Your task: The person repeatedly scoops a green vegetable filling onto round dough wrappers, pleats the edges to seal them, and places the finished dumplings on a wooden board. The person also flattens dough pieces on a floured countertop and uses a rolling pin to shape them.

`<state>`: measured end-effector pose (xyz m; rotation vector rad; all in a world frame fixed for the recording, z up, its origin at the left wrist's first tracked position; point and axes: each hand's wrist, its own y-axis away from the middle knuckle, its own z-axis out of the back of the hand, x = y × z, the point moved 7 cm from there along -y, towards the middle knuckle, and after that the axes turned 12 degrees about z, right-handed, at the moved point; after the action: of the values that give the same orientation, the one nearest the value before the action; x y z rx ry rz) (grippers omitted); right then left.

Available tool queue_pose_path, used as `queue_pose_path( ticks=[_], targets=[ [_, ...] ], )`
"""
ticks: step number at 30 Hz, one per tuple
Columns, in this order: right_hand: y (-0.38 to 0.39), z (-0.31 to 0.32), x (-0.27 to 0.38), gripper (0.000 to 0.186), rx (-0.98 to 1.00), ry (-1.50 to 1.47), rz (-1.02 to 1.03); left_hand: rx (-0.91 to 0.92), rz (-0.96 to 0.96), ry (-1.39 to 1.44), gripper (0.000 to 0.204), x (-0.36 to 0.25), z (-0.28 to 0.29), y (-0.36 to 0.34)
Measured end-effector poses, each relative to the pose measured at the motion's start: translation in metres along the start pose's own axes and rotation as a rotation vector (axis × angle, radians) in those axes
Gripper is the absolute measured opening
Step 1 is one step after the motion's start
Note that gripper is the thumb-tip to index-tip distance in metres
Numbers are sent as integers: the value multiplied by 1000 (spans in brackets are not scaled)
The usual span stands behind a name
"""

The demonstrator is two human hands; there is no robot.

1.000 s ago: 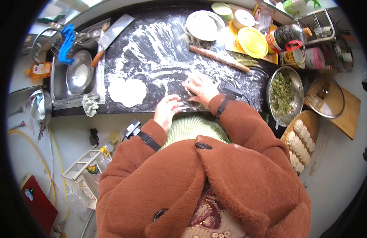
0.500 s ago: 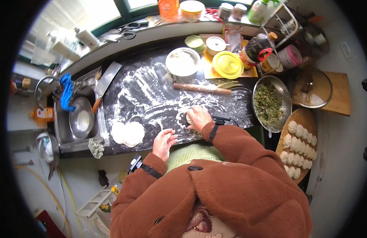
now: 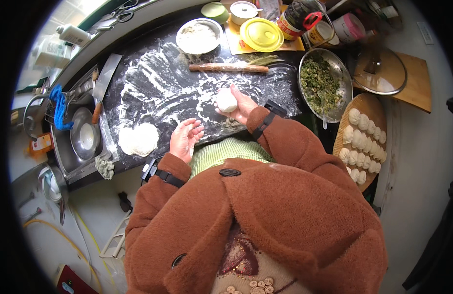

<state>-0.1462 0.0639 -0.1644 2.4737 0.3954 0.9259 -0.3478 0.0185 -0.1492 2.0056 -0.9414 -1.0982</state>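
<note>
A smooth white ball of dough (image 3: 227, 101) rests in my right hand (image 3: 243, 105), whose fingers and thumb curl round it above the floured black counter (image 3: 158, 83). My left hand (image 3: 185, 137) hovers near the counter's front edge, empty, its fingers apart and loosely bent, dusted with flour. Left of it lies a large flattened piece of dough (image 3: 138, 139). Beyond both hands a wooden rolling pin (image 3: 228, 68) lies crosswise on the flour.
Flour fills a white bowl (image 3: 199, 36) at the back, beside a yellow lid (image 3: 261, 35). To the right stand a steel bowl of chopped green filling (image 3: 320, 81) and a board of shaped buns (image 3: 343, 132). A cleaver (image 3: 106, 78) lies beside the sink (image 3: 72, 164) at left.
My right hand has lifted the dough ball off the counter and turned so that it shows in the palm. My left hand stays empty. The whole view has shifted.
</note>
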Motion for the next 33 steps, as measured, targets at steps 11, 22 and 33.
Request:
queue_pose_path(
  ticks=[11, 22, 33],
  targets=[
    [12, 7, 33, 54, -15, 1451, 881, 94, 26, -97, 27, 7, -27, -13],
    [-29, 34, -10, 56, 138, 1757, 735, 55, 95, -302, 39, 4, -18, -22],
    [148, 53, 101, 50, -128, 56, 440, 181, 160, -431, 42, 6, -43, -58]
  ],
)
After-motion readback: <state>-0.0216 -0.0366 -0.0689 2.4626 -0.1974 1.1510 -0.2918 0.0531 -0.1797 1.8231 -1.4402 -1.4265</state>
